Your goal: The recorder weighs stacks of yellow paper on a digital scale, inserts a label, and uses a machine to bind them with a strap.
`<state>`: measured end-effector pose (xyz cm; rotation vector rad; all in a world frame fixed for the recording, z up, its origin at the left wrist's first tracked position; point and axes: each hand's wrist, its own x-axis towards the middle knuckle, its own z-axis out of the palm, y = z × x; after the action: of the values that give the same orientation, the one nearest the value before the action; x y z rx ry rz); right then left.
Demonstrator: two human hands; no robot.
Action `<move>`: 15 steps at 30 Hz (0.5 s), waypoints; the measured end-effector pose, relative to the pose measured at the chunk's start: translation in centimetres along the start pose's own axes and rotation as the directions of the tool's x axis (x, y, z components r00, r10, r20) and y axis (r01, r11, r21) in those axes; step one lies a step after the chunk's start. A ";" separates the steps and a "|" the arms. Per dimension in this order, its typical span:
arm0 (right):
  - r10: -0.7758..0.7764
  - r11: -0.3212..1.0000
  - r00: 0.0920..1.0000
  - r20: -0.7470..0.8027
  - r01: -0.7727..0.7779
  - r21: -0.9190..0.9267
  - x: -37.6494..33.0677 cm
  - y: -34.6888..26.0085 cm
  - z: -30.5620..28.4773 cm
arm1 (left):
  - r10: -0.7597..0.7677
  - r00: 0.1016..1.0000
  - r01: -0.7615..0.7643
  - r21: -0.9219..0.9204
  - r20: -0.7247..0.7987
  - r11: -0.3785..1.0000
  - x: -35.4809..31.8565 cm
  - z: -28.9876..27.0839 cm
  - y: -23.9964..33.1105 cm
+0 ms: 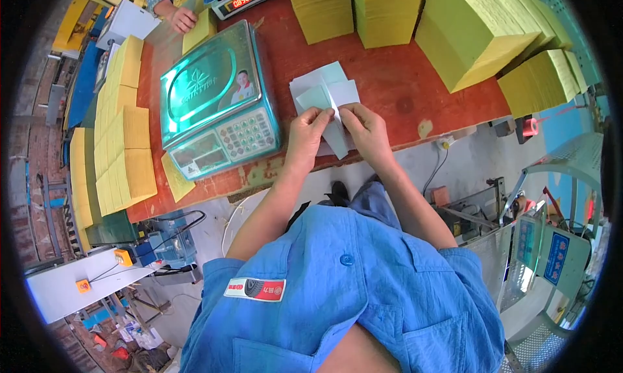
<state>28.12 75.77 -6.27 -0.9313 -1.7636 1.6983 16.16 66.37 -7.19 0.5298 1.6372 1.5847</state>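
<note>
Both my hands meet over a small pile of pale, white-bluish paper sheets (pixel 331 74) near the table's front edge. My left hand (pixel 307 134) pinches a folded pale sheet (pixel 335 139) between thumb and fingers. From the other side, my right hand (pixel 368 134) grips the same sheet, its thumb and fingertips close to the left ones. The sheet's lower end hangs toward me over the pile. To the left of my hands stands a digital scale (pixel 219 100) with a teal platform, a keypad and a clear covering.
Tall stacks of yellow paper (pixel 474 35) stand along the far and right side of the red table (pixel 285 35). More yellow stacks (pixel 123 152) line its left side. A second scale (pixel 246 0) with a lit red display sits at the back, near another person's hand (pixel 183 20).
</note>
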 end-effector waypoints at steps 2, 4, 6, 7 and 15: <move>-0.008 0.998 1.000 0.015 0.007 0.063 0.1 -0.2 -0.1 | -0.007 1.000 0.007 0.026 -0.013 1.000 0.1 0.1 0.1; -0.024 1.000 1.000 0.019 0.024 -0.006 0.1 -0.4 -0.1 | -0.007 1.000 0.008 0.046 -0.028 0.999 0.1 0.1 0.1; -0.048 0.996 0.999 0.026 0.049 -0.074 0.2 -0.5 -0.1 | -0.007 0.999 0.007 0.001 -0.031 1.000 0.1 0.2 0.1; -0.038 0.996 0.999 0.026 0.040 -0.076 0.2 -0.6 -0.1 | -0.010 0.999 0.010 0.002 -0.042 1.000 0.1 0.2 0.2; -0.013 0.997 0.996 0.093 0.020 -0.076 0.0 -0.5 -0.5 | 0.047 0.998 -0.048 -0.022 -0.039 0.999 -0.3 0.6 0.4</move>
<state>28.41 76.09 -5.78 -0.8808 -1.9035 1.6984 16.70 66.53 -6.69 0.5328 1.6441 1.6562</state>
